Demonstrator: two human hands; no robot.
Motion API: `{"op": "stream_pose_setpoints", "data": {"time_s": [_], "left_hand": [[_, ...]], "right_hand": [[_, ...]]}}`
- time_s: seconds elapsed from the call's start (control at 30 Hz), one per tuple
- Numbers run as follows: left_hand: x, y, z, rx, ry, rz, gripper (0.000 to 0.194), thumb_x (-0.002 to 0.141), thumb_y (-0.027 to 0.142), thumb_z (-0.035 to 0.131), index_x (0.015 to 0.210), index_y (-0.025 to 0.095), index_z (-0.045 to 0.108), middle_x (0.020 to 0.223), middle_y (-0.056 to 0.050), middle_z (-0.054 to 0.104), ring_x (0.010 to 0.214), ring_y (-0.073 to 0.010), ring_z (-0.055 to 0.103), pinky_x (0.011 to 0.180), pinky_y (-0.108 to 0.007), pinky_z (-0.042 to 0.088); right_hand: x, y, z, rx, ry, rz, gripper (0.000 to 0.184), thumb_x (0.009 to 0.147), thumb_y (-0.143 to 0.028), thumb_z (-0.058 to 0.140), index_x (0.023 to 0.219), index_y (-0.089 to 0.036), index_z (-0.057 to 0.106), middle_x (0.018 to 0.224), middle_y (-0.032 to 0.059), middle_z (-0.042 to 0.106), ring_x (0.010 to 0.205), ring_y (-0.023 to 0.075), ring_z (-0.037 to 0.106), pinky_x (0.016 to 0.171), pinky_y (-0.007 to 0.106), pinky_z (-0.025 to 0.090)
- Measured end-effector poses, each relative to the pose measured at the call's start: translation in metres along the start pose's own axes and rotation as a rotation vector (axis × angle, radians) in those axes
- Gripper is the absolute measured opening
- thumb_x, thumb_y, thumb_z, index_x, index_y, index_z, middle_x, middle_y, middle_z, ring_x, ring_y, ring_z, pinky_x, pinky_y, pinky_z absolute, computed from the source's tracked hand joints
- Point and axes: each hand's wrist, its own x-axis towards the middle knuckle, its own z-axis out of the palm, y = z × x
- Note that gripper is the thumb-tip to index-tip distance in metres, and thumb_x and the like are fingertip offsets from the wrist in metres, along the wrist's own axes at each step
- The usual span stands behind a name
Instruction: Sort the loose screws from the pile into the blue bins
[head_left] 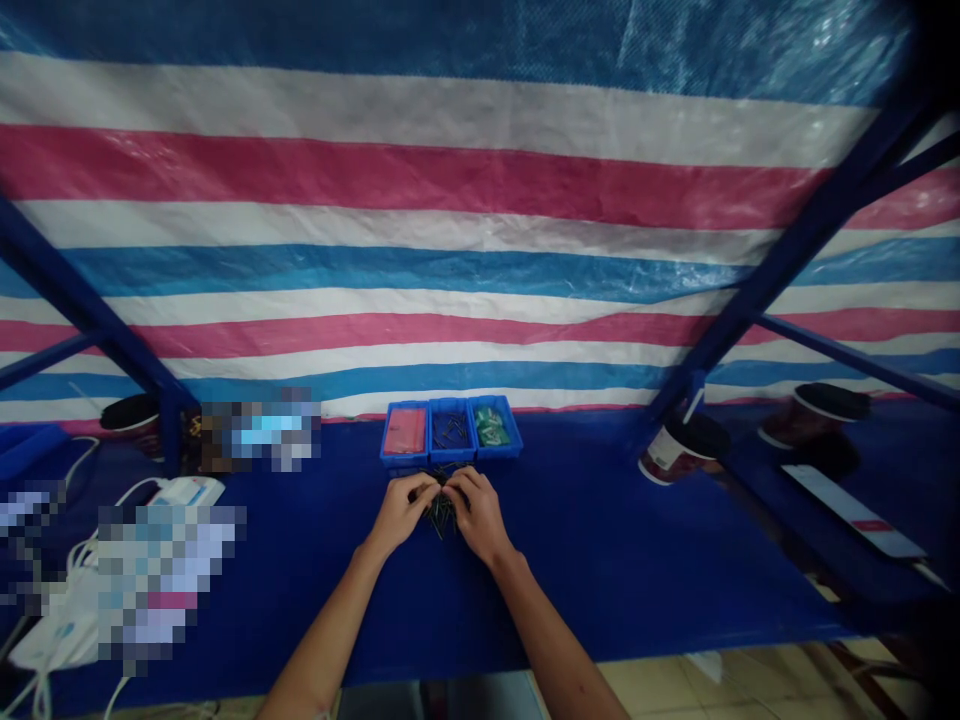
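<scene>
My left hand (405,508) and my right hand (477,508) meet over a small pile of thin dark stick-like pieces (441,518) on the blue tabletop. Thumb and fingers of each hand are pinched together, with the fingertips almost touching. Whatever lies between them is too small to make out. Just beyond the hands stand three joined blue bins. Flat pink pieces lie in the left bin (385,447), thin dark pieces in the middle bin (451,456), and green-and-white small items in the right bin (512,449).
A dark-lidded cup (667,455) stands to the right, near a blue frame post (694,365). Farther right are another lidded cup (799,415) and a flat light-coloured device (855,510). At left lie a white power strip (64,635) and cables. A striped tarp (450,180) hangs behind.
</scene>
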Motion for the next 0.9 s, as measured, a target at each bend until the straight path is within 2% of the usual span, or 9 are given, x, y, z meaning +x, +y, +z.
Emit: {"op": "stream_pose_setpoints", "data": {"time_s": [0.13,0.4,0.57,0.83,0.9], "left_hand": [[0.0007,0.0008,-0.0003,-0.003,0.016,-0.008,0.034,0.096,0.039,0.053,0.077,0.014,0.066,0.063,0.001,0.058,0.058,-0.0125,0.050,0.060,-0.022,0.037],[-0.0004,0.0004,0.0006,-0.004,0.013,-0.001,0.034,0.095,0.042,0.054,0.080,0.014,0.067,0.063,0.001,0.057,0.058,-0.0125,0.049,0.060,-0.023,0.037],[0.0004,0.0020,0.0002,-0.001,0.025,0.001,0.035,0.095,0.040,0.054,0.076,0.014,0.066,0.063,0.000,0.059,0.057,-0.0125,0.049,0.060,-0.023,0.037],[-0.0012,0.0078,0.0003,-0.037,-0.018,0.002,0.029,0.093,0.039,0.056,0.083,0.013,0.067,0.064,0.001,0.058,0.058,-0.0118,0.048,0.060,-0.022,0.037],[-0.0011,0.0075,0.0000,-0.036,-0.024,0.001,0.030,0.094,0.038,0.056,0.082,0.013,0.066,0.065,0.001,0.058,0.058,-0.0118,0.048,0.060,-0.022,0.037]], "right_hand": [[0.0001,-0.0011,-0.0003,0.038,-0.010,-0.002,0.010,0.094,-0.016,0.058,0.099,-0.023,0.063,0.100,0.0037,0.064,0.093,0.0188,0.062,0.081,0.031,0.045],[-0.0015,0.0001,0.0000,0.034,-0.002,-0.007,0.009,0.096,-0.019,0.056,0.093,-0.022,0.064,0.095,0.0042,0.063,0.089,0.0188,0.060,0.081,0.031,0.045],[-0.0004,-0.0012,-0.0007,0.058,-0.001,0.001,0.011,0.096,-0.019,0.056,0.101,-0.023,0.065,0.099,0.0047,0.065,0.093,0.0194,0.061,0.083,0.032,0.045],[0.0000,-0.0010,-0.0038,0.032,0.008,0.029,0.018,0.100,-0.023,0.050,0.087,-0.021,0.063,0.090,0.0043,0.065,0.085,0.0189,0.061,0.081,0.032,0.042],[-0.0006,-0.0005,-0.0034,0.043,-0.004,0.035,0.013,0.099,-0.023,0.053,0.090,-0.022,0.063,0.089,0.0028,0.065,0.082,0.0181,0.061,0.079,0.031,0.042]]}}
